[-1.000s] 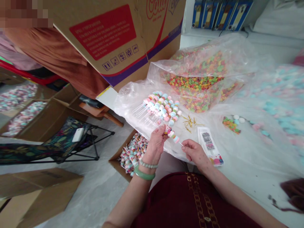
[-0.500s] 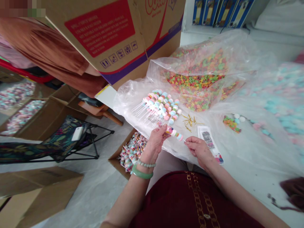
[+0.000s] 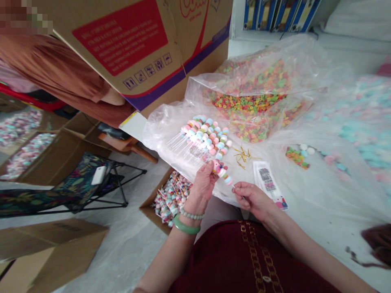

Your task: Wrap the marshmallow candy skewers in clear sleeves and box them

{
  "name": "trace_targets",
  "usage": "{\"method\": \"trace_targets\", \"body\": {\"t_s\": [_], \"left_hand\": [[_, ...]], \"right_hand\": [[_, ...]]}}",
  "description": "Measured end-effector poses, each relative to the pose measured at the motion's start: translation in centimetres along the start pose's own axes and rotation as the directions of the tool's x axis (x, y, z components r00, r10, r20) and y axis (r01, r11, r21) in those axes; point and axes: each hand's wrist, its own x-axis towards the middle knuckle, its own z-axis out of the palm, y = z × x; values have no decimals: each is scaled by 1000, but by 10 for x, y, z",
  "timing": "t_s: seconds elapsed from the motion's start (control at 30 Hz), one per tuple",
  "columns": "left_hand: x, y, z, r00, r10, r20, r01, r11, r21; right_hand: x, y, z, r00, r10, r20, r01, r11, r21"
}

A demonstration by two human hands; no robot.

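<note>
Clear plastic sheeting (image 3: pixel 324 203) | above it, a pastel candy skewer on a thin white stick (image 3: pixel 222 171) is pinched by the left hand (image 3: pixel 201 189) | long axis slanted toward the right hand (image 3: pixel 252 200), nearer the stick's tip, fingers curled, contact unclear

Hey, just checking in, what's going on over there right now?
A person's left hand grips a pastel candy skewer, and the right hand is at its stick end. More skewers lie on plastic sheeting, near gold twist ties and printed packaging strips.
</note>
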Motion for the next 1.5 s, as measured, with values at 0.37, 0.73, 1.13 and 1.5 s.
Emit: {"method": "trace_targets", "body": {"t_s": [0.37, 0.73, 1.13, 1.5], "left_hand": [[5, 13, -7, 995, -98, -27, 98, 995, -18], [-2, 23, 15, 980, -125, 152, 139, 987, -82], [-3, 16, 17, 978, -187, 97, 195, 977, -84], [-3, 12, 22, 981, -179, 78, 189, 972, -143]], "right_hand": [[-12, -12, 10, 928, -341, -149, 254, 873, -415], [-8, -20, 8, 994, -109, -28, 106, 990, -91], [-9, -12, 2, 987, 78, 139, -84, 996, 32], [-11, -12, 8, 993, -72, 89, 79, 994, -75]]}}
